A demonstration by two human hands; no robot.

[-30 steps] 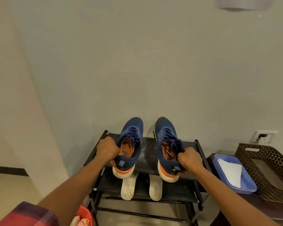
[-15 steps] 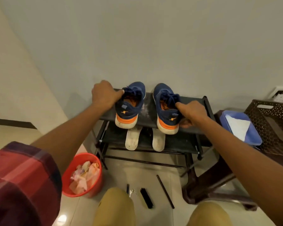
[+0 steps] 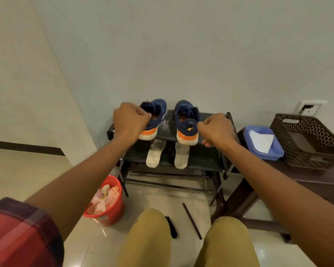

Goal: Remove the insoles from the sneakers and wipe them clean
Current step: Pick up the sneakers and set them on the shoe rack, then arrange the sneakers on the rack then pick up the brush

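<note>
Retreat toward the heels.
Left hand (image 3: pixel 130 120) curled over left sneaker (image 3: pixel 158 110), right hand (image 3: pixel 216 130) curled beside right sneaker (image 3: pixel 187 124) heel, both pulled back from the collars; grip impossible to tell. Insoles (image 3: pixel 153 157) on lower rack (image 3: pixel 204 158) shelf: seemingly out, wiping next.

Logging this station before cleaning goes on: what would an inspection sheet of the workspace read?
Surface: shoe rack, top shelf dusty.
Job's things: left sneaker and right sneaker on top shelf; left insole and right insole on shelf below; white cloth in blue tray.
Clutter: red bucket of rags, brush and rod on floor, basket.
Hands: left hand, right hand curled by sneaker heels; grip unclear.
Cables: nothing seen.
Surroundings: wall socket.
</note>
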